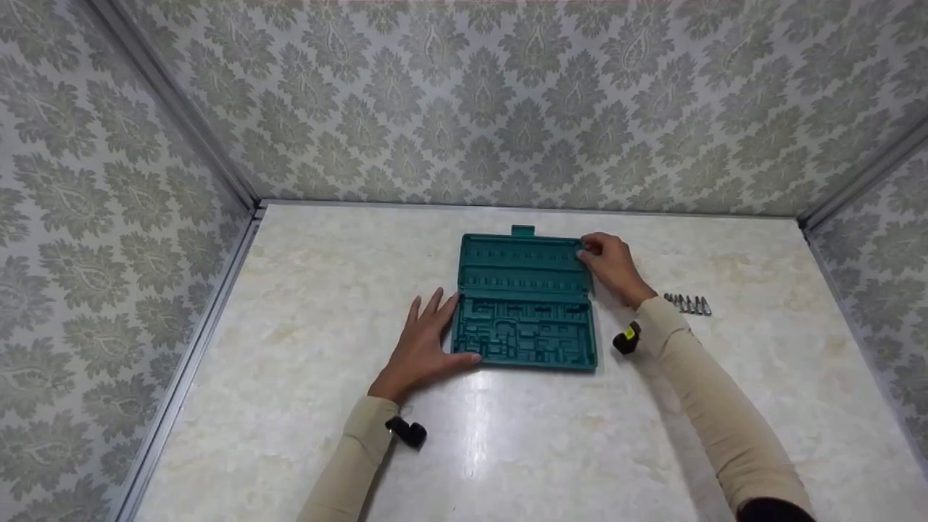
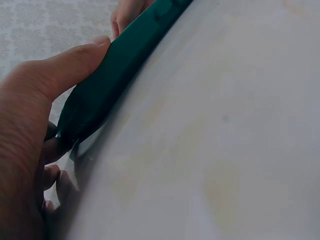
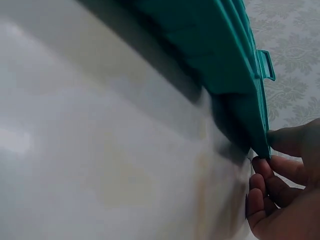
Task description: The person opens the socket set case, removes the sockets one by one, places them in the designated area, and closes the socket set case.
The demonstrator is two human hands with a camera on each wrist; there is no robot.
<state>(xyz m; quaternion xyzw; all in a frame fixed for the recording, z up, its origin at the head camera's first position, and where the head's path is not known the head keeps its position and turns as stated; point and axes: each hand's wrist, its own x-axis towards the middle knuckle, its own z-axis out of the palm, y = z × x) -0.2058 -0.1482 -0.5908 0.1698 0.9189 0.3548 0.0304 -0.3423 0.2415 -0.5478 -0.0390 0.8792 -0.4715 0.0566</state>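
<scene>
A green plastic tool case (image 1: 523, 301) lies unfolded on the table, its moulded recesses facing up and the lid half at the far side. My left hand (image 1: 423, 351) rests against the near left corner, fingers spread along the side and thumb on the front edge. In the left wrist view, the left thumb (image 2: 75, 65) touches the case's rim. My right hand (image 1: 612, 267) pinches the far right corner of the lid. The right wrist view shows the thumb above and a finger below that corner of the case (image 3: 225, 55). Fingers partly hide both corners.
Several small metal pieces, like sockets or bits (image 1: 692, 304), lie in a row to the right, near the right wrist. The case's latch (image 1: 523, 230) sticks out at the far edge. A pale marbled table (image 1: 326, 290) meets patterned walls (image 1: 478, 101) at the back and sides.
</scene>
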